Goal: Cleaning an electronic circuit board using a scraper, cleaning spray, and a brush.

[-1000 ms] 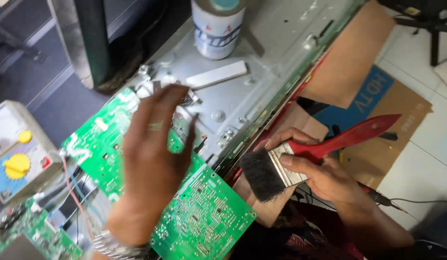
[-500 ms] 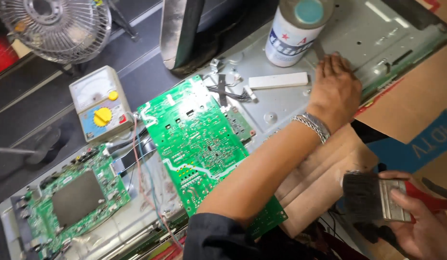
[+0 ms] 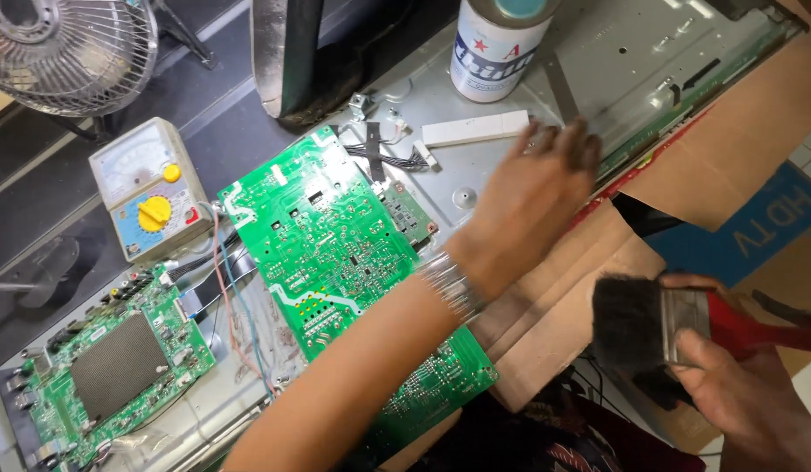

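Head view: your left hand point(image 3: 532, 205) is resting flat and released on the metal chassis point(image 3: 633, 61), having moved off the green circuit board point(image 3: 335, 253) now lying beside your wrist. Your right hand point(image 3: 737, 385) is grasping the paintbrush point(image 3: 650, 328).

Paint brush point(image 3: 663, 328): black bristles, metal ferrule, red handle; held near-horizontal, bristles pointing left, over cardboard at lower right; ferrule partly covered by grasping fingers point(image 3: 694, 348).

Grey metal chassis panel point(image 3: 633, 61): flat, screw holes and stamped slots visible, lying across upper centre; far edge runs out of view.

Large green circuit board point(image 3: 331, 240): solder side up, lying diagonally on panel, lower end partly hidden by forearm.
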